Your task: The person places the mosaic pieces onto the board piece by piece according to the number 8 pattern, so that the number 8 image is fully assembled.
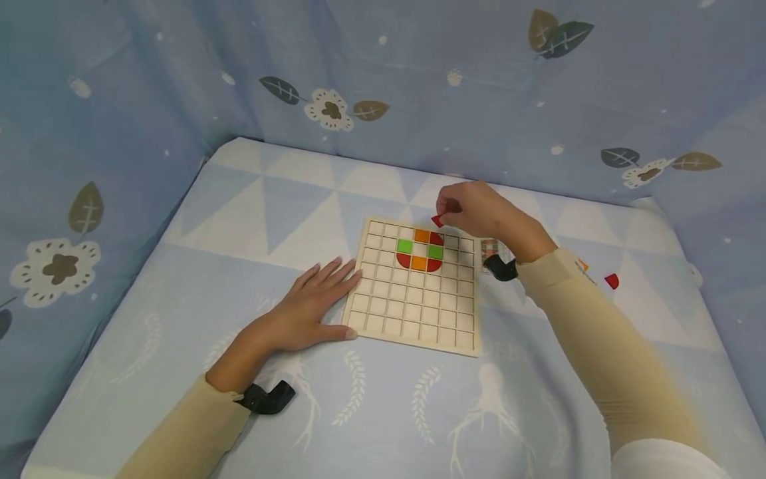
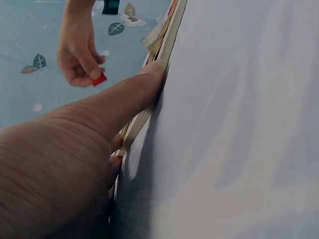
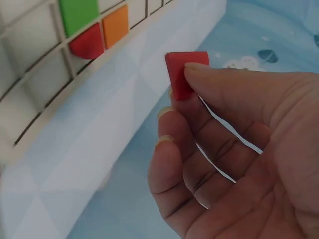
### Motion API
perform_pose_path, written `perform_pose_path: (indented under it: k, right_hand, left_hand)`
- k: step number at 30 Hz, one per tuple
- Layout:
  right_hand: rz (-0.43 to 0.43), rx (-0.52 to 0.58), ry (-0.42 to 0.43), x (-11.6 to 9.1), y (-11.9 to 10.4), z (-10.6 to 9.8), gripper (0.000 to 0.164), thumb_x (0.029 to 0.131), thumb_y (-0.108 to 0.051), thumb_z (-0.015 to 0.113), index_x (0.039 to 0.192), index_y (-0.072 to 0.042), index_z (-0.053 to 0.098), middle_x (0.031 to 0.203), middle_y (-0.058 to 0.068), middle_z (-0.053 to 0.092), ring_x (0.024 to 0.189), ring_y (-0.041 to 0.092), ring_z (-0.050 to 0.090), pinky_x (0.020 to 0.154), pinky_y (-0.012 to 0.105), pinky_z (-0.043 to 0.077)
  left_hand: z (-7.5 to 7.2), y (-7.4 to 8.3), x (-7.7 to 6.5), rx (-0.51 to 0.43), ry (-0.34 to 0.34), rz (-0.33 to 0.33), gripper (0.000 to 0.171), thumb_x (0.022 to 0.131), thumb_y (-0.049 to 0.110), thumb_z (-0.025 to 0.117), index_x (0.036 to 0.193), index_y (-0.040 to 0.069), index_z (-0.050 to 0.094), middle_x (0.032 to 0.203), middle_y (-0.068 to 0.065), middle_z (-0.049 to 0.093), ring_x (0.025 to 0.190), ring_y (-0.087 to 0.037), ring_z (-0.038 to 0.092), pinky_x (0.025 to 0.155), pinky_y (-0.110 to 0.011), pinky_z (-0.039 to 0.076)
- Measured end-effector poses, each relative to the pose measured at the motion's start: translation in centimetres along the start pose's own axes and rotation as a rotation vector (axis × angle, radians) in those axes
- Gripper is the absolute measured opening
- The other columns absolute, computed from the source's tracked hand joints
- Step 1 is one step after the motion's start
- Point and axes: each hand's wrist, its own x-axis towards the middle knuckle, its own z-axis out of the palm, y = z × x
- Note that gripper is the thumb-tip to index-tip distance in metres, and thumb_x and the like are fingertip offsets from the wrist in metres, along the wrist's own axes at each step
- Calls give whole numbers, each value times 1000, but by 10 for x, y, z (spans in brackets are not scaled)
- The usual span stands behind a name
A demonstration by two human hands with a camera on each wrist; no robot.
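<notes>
A small red tile [image 1: 437, 221] is pinched between thumb and fingertips of the right hand [image 1: 479, 211], held in the air just above the far edge of the wooden grid board [image 1: 419, 313] at the centre of the frame. On the board a ring of coloured tiles [image 1: 419, 250] is already seated near the upper middle, with its upper-left cell seemingly unfilled, while most other cells are bare. The board's left edge is steadied by the flat, straight-fingered left hand [image 1: 311, 306], and a spare red piece [image 1: 611, 281] lies on the cloth at the right.
</notes>
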Motion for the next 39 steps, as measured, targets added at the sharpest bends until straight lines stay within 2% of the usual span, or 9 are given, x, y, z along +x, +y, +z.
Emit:
perform_pose_path:
  k: [2, 3, 9, 10, 14, 18, 26, 32, 39]
  right_hand:
    - [-6, 10, -16, 13, 0, 3, 6, 99, -5, 69, 93, -7, 68, 91, 9, 70, 81, 26, 57, 80, 43, 47]
    - [-6, 9, -25, 19, 0, 4, 7, 98, -5, 70, 92, -7, 68, 90, 9, 70, 81, 26, 57, 88, 45, 46]
    - [-9, -45, -130, 45, -7, 16, 7, 99, -7, 67, 92, -9, 67, 90, 6, 65, 88, 26, 55, 90, 43, 47]
    - [-10, -60, -149, 48, -9, 18, 6, 99, -7, 66, 93, -9, 67, 91, 6, 65, 89, 26, 55, 82, 41, 47]
    - [11, -105, -219, 54, -18, 22, 8, 101, -6, 63, 98, -9, 70, 99, 6, 67, 92, 26, 56, 82, 40, 49]
    - [24, -105, -241, 55, -20, 28, 11, 103, -4, 62, 102, -9, 72, 104, 7, 68, 93, 26, 58, 84, 41, 52]
    - [-26, -123, -158, 57, -17, 43, 21, 103, -2, 57, 99, -9, 76, 103, 6, 72, 95, 26, 60, 88, 40, 53]
    - [-39, -180, -114, 53, -21, 48, 10, 104, -6, 60, 102, -6, 70, 105, 9, 65, 95, 26, 59, 87, 40, 53]
    - [-21, -43, 40, 19, -8, 47, 15, 104, -13, 65, 115, -4, 70, 109, 9, 67, 100, 26, 62, 92, 44, 53]
  left_hand:
    - [0, 0, 1, 2, -4, 2, 99, 93, 49, 77, 168, 13, 23, 175, -6, 11, 161, -28, 0, 126, -54, -1]
    - [0, 0, 1, 2, -5, 4, 99, 93, 49, 77, 168, 13, 23, 175, -6, 11, 161, -28, 0, 126, -54, -1]
    - [-3, 3, 3, -1, -10, 11, 99, 93, 49, 77, 168, 13, 23, 175, -5, 11, 161, -28, -1, 126, -53, -2]
    - [-3, 4, 4, 1, -11, 12, 99, 93, 49, 77, 168, 13, 23, 175, -5, 11, 161, -27, -1, 126, -53, -2]
    - [-4, 4, 5, -1, -7, 19, 99, 93, 50, 76, 168, 13, 23, 175, -5, 10, 161, -28, -1, 126, -53, -2]
    - [-3, 3, 5, 9, -6, 20, 100, 93, 52, 76, 168, 14, 22, 175, -4, 9, 161, -27, -2, 126, -53, -2]
    - [-4, 2, 4, 13, -13, 3, 100, 93, 52, 76, 169, 15, 21, 176, -3, 9, 161, -26, -2, 126, -52, -2]
    - [-6, 3, 2, 8, -15, -18, 101, 92, 49, 78, 168, 14, 22, 175, -4, 10, 161, -27, -2, 126, -52, -2]
    - [-4, 3, 1, -7, -14, -23, 100, 92, 48, 78, 168, 13, 23, 175, -5, 10, 161, -27, -2, 126, -52, -2]
